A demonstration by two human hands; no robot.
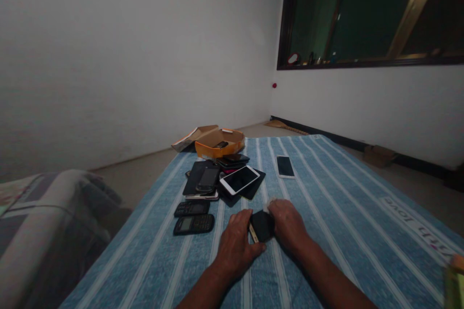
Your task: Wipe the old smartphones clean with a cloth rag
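Low in the middle, my left hand (239, 236) and my right hand (288, 222) grip a small dark slab, apparently a black phone (262, 226), from both sides. A pale strip runs along its left edge. A whitish bit (270, 203) shows at my right fingertips; I cannot tell what it is. Two black keypad phones (194, 224) lie left of my left hand. Just beyond it is a loose pile of dark phones, with a white-framed phone (239, 180) on top. Another white phone (285, 166) lies apart, farther right.
Behind the pile stands an open orange box (219, 145) with a dark item inside. Everything rests on a blue striped cloth (326, 231). A draped cover (54, 222) is at left. At the lower right edge is a partly seen yellowish-green object (455, 282).
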